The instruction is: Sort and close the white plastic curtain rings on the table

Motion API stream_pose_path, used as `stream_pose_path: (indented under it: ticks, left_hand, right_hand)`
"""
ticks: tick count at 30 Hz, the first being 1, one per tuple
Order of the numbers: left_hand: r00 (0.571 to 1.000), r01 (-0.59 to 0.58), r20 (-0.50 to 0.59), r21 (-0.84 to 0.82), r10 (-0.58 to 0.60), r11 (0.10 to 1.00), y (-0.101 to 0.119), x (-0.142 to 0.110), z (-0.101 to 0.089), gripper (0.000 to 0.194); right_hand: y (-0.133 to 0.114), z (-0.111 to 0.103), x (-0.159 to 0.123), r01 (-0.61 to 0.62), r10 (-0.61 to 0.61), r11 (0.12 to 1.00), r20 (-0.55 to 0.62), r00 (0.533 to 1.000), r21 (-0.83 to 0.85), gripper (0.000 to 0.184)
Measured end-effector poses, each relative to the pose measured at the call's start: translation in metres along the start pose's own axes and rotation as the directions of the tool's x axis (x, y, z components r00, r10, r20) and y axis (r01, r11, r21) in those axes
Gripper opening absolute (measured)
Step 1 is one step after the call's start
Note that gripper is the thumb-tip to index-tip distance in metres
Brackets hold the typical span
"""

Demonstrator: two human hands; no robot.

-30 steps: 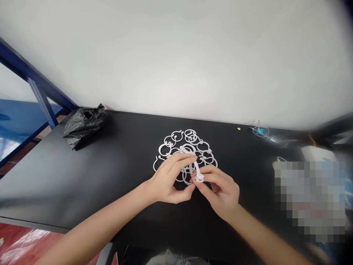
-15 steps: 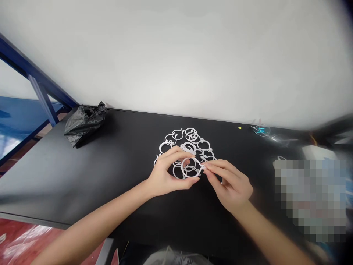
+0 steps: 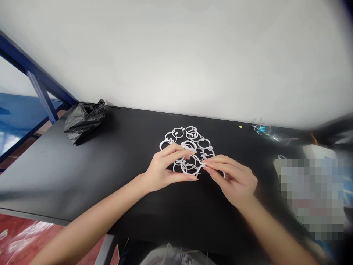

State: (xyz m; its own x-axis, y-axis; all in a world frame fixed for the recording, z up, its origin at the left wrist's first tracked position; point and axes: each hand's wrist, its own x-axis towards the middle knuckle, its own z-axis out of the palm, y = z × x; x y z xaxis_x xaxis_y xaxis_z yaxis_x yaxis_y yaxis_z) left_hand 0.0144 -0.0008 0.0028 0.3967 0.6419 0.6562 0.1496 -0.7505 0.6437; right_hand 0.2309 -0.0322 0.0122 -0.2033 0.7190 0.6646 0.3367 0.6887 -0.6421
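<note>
Cupping white ring (image 3: 189, 174), left hand (image 3: 161, 169) curved wide, thumb (image 3: 180, 177) below; right hand (image 3: 238, 181) pinching ring's tab (image 3: 203, 165), forearms (image 3: 102, 208) slanting inward.

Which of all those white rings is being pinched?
The white ring that the right hand pinches, with the left hand curved around it. It is held up; the other rings lie on the black table.

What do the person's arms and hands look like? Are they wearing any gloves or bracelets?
No gloves or bracelets show! The left hand and right hand are bare, with slender fingers. I see no watch either. The left forearm and right forearm are bare too, with no sleeves in view.
</note>
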Motion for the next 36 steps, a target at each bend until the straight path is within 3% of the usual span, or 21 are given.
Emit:
stream_pose_path:
  ticks: [6,11,27,30,32,36]
  left_hand:
    - [0.998,-0.037,0.063,0.131,0.029,0.991,0.004,-0.002,0.001,0.050]
    - [0.995,-0.083,0.067,0.173,0.072,0.981,0.005,-0.007,0.003,0.053]
    - [0.994,-0.004,0.105,0.120,-0.009,0.993,0.007,-0.004,0.002,0.046]
    - [0.994,0.023,0.095,0.230,-0.046,0.973,0.002,0.007,-0.016,0.042]
    - [0.987,0.125,0.051,0.348,-0.152,0.929,-0.006,0.009,-0.037,0.035]
    - [0.922,0.288,0.061,0.551,-0.382,0.783,-0.032,-0.015,-0.082,0.033]
  right_hand:
    - [-0.004,-0.002,-0.001,0.083,-0.085,0.986,-0.008,0.996,-0.143,0.040]
    - [-0.006,-0.004,-0.001,0.104,-0.107,0.988,-0.013,0.994,-0.117,0.043]
    - [-0.010,0.003,-0.004,0.048,-0.053,0.994,-0.044,0.998,-0.101,0.043]
    - [-0.006,0.006,-0.003,-0.002,-0.004,0.997,-0.068,0.998,-0.077,0.043]
    - [-0.004,0.006,-0.002,-0.050,0.047,0.998,-0.098,0.994,-0.034,0.045]
    - [-0.002,0.006,-0.002,-0.066,0.069,0.997,-0.150,0.986,0.026,0.045]
